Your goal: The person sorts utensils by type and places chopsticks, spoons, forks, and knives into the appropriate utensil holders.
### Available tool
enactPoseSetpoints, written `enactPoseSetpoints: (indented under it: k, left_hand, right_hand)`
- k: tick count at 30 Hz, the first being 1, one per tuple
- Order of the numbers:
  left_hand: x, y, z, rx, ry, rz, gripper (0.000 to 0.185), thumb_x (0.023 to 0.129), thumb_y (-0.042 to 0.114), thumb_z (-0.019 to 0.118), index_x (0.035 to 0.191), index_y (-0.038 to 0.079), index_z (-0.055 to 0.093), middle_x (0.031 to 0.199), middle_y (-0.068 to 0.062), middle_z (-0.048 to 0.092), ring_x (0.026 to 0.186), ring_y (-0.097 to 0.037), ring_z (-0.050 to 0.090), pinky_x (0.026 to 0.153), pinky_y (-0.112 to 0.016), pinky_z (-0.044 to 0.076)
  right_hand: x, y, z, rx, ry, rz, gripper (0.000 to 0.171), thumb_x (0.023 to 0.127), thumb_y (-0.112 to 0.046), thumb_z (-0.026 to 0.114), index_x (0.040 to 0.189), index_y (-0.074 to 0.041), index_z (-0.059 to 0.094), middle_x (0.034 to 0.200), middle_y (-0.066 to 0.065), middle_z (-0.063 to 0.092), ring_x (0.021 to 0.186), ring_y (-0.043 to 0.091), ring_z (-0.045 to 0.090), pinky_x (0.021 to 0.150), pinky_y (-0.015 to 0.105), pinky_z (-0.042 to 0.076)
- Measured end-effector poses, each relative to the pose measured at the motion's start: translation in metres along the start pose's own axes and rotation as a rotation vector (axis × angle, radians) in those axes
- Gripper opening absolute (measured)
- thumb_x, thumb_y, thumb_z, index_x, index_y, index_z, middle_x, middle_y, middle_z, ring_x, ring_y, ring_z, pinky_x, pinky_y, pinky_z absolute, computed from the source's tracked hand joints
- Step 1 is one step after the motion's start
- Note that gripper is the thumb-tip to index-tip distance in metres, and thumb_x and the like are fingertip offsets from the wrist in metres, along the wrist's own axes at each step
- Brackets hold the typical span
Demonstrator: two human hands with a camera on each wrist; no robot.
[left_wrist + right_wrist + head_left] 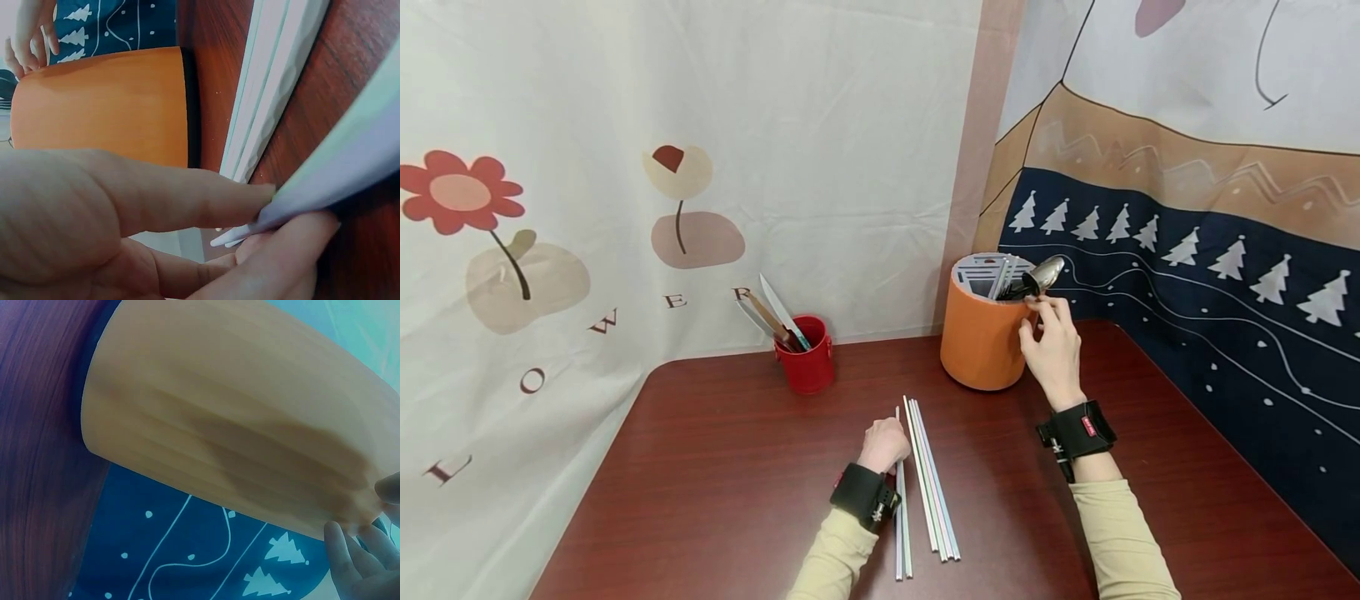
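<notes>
Straws (pixel 931 479) are lying in two loose bundles near the front edge of the desk (pixel 715 467), and we are pinching the smaller bundle with our left hand (pixel 883 444), thumb and fingers (pixel 187 200) curled onto its ends. Our right hand (pixel 1054 350) is reaching up to the rim of the orange holder (pixel 981 342) toward the back right corner, fingers curled around the handle of a spoon (pixel 1043 276) standing in a slot. We are judging that we are seating the spoon; next we are needing a clean release and a steady lift of the straws. A red cup (pixel 807 360) with knives (pixel 775 315) is standing by the back edge
</notes>
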State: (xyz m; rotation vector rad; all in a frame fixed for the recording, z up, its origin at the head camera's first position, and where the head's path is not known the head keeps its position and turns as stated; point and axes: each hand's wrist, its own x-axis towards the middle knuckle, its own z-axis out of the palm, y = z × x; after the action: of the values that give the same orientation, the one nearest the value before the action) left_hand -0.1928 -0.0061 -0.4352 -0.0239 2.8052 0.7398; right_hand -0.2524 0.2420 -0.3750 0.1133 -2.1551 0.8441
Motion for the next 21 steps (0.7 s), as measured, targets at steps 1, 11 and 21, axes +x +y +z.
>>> enactPoseSetpoints:
  k: [1,11,21]
  left_hand:
    - [0.000,0.000,0.000,-0.002,0.007,0.001,0.018,0.078,-0.004,0.060,0.060,0.000,0.058,0.070,-0.022,0.064,0.041,-0.022,0.063,0.036,-0.023,0.044]
    - [-0.004,-0.006,-0.013,-0.196,0.011,0.070,0.029,0.076,-0.005,0.060,0.054,0.006,0.045,0.062,-0.020,0.060,0.051,-0.031,0.068,0.039,-0.026,0.048]
    - [-0.004,-0.003,-0.049,-0.258,0.007,0.088,0.021,0.087,0.006,0.064,0.068,0.000,0.060,0.065,-0.014,0.064,0.064,-0.028,0.069,0.052,-0.024,0.044]
  right_hand:
    - [0.000,0.000,0.000,0.000,0.001,0.001,0.023,0.088,-0.005,0.058,0.109,0.002,0.064,0.121,0.020,0.053,0.090,0.040,0.061,0.079,0.051,0.054]
    - [0.000,-0.003,-0.001,-0.004,0.000,0.004,0.023,0.087,-0.004,0.058,0.109,0.002,0.064,0.121,0.020,0.053,0.086,0.040,0.061,0.078,0.051,0.054]
    - [0.000,-0.002,0.000,-0.008,0.000,-0.001,0.023,0.088,-0.005,0.057,0.109,0.002,0.064,0.121,0.020,0.053,0.086,0.041,0.061,0.079,0.051,0.054]
